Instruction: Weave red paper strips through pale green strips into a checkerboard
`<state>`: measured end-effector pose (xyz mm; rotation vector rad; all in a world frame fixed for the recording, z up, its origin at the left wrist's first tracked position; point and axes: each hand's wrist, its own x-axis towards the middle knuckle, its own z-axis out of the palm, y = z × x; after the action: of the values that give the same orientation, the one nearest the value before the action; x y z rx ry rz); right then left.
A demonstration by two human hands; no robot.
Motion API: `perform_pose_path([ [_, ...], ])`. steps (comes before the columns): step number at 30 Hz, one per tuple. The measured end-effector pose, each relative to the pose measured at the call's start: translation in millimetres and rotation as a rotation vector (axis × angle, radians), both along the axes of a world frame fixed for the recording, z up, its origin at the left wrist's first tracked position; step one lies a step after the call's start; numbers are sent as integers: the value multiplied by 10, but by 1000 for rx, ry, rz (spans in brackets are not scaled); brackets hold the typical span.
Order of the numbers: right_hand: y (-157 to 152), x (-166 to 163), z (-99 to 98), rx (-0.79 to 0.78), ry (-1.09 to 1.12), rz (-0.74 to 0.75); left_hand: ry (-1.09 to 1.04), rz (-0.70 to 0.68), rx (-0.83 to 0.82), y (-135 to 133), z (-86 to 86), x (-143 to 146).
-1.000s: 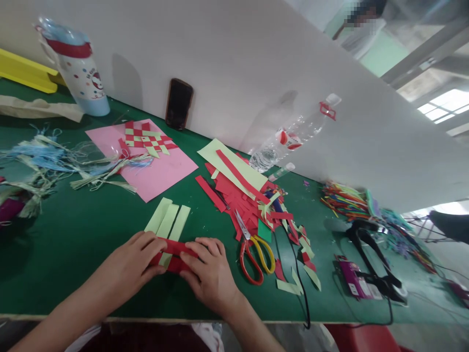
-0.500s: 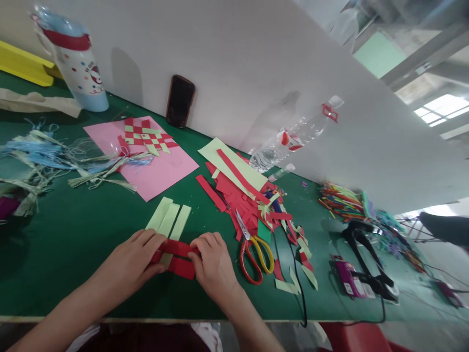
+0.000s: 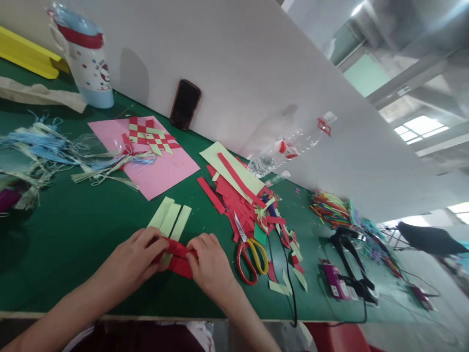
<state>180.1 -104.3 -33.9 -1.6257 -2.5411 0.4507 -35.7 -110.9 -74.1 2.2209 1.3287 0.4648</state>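
Red paper strips (image 3: 180,266) cross over and under pale green paper strips (image 3: 172,217) on the table in front of me. My left hand (image 3: 141,254) pinches the left end of the red strips, where they meet the green ones. At their right end my right hand (image 3: 207,256) grips the upper red strip between thumb and fingers. The green strips fan away from me, with a narrow gap between two of them. Scissors (image 3: 249,254) with one red and one yellow handle lie just right of my right hand, blades apart.
Red and green paper scraps (image 3: 234,195) are heaped beyond the scissors. A pink sheet (image 3: 157,176) bears a woven paper piece (image 3: 152,137). Tassels (image 3: 36,151) lie left. A phone (image 3: 185,104), a drinking bottle (image 3: 88,63) and a plastic bottle (image 3: 282,151) stand by the wall.
The view has shifted slightly. My right hand has moved a little left along the red strips, and the upper strip bows up slightly. Both hands keep their hold.
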Motion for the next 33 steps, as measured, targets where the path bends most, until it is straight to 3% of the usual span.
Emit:
perform_pose_path([
  [3,4,-20,30,9,28,-9,16,-2,-12,10,28,7],
  [7,19,-23,101,-125,166,-129,12,-11,-28,23,68,18],
  [16,225,-74,104,-475,804,-398,20,-58,-20,7,34,-54],
  [24,452,-302,184,-399,876,-244,11,-136,105,-40,-98,-173],
  [30,508,-397,196,-326,851,-47,16,-116,110,-39,-153,-183],
  [33,551,-333,171,-327,897,-36,30,-94,128,-47,-211,-208],
])
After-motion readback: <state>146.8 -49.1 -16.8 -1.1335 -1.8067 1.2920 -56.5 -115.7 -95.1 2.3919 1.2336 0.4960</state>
